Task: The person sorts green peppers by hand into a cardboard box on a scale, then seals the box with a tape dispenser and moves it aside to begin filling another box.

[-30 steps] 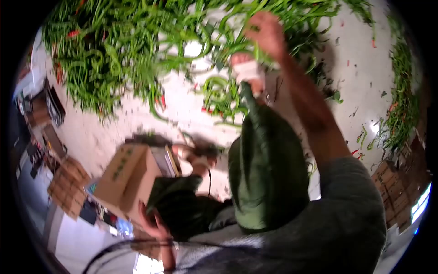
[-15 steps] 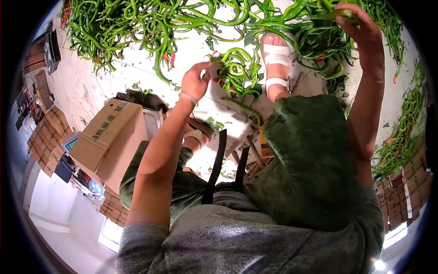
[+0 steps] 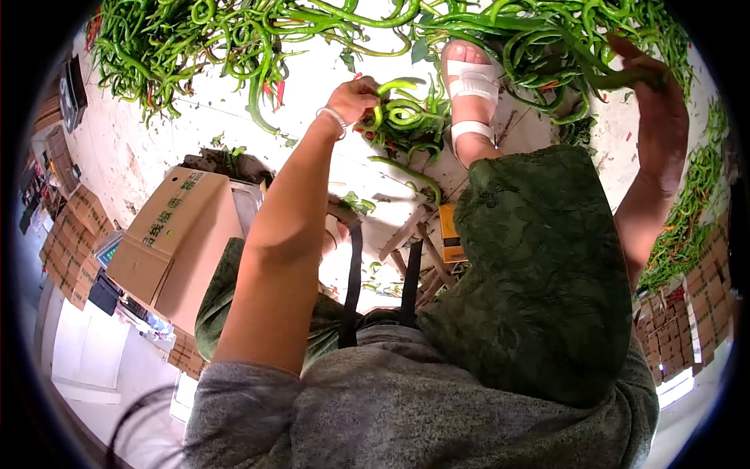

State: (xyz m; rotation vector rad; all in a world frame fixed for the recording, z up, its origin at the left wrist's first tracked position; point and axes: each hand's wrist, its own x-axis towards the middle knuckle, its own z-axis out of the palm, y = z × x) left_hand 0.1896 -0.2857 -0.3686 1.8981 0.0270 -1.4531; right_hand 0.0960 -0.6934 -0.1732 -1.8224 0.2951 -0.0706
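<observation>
My left hand, with a pale bracelet at the wrist, is closed at the left side of a small heap of curled green chili peppers. Its fingertips pinch a light green chili pepper at the top of that heap. At the upper right, my right hand is closed around a long dark green chili pepper, beside a bigger pile of green peppers. Motion slightly blurs that hand, and part of its grip is hidden.
Another large pepper pile covers the floor at upper left. My sandalled foot stands between the peppers. A cardboard box is on the left, and more peppers lie along the right. A wooden stool shows below me.
My left hand has moved slightly right onto the small heap and closed on a pepper. My right hand has moved right and down, a long pepper in it. The view has shifted slightly.
</observation>
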